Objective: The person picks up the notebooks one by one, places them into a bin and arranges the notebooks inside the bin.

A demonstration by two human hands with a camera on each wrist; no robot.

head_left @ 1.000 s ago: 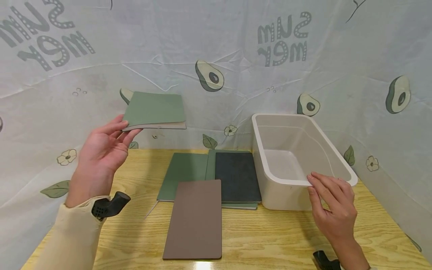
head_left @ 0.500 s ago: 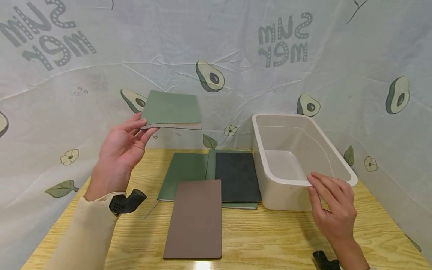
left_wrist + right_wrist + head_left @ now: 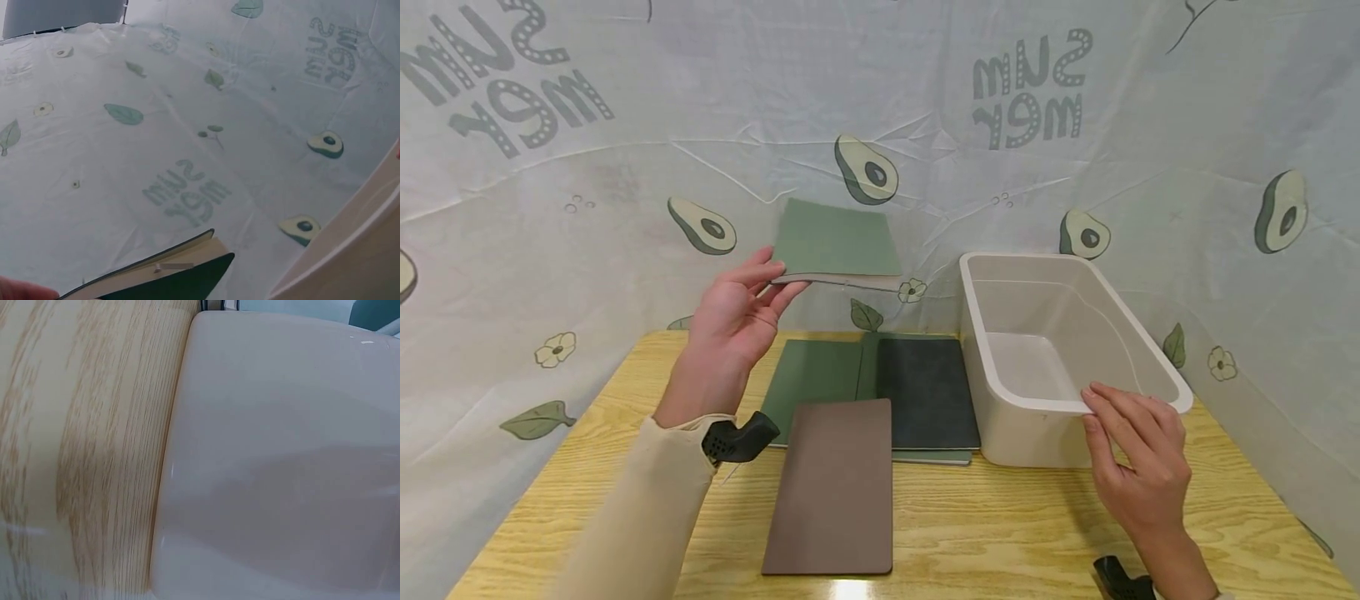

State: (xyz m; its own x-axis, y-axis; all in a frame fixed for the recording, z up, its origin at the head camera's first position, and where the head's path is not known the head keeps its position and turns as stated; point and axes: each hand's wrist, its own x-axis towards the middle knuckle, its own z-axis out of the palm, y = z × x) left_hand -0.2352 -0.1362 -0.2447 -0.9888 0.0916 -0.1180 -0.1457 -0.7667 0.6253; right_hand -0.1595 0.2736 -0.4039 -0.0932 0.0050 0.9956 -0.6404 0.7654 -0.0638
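Note:
My left hand (image 3: 733, 325) pinches a light green notebook (image 3: 837, 237) by its left edge, thumb above and fingers below. It hangs in the air above the table, its covers slightly parted. The left wrist view shows the same notebook (image 3: 181, 284) from below, its pages and dark green underside visible, with one finger at the corner. At the right, my right hand (image 3: 1138, 454) grips the front rim of an off-white plastic bin (image 3: 1037, 433), fingertips at the rim and thumb against the outside. Only the bin's outer wall (image 3: 281, 425) fills most of the right wrist view; the hand is hidden there.
On the wooden table (image 3: 985, 533) lie a brown notebook (image 3: 835, 492), a dark green notebook (image 3: 816, 375) with a ribbon, and a black notebook (image 3: 928, 396) on top of another green one (image 3: 868, 367). A printed curtain (image 3: 925, 208) stands behind.
My left hand has carried the light green notebook to the right, from above the table's left side to above the lying notebooks. The right hand and bin have stayed put.

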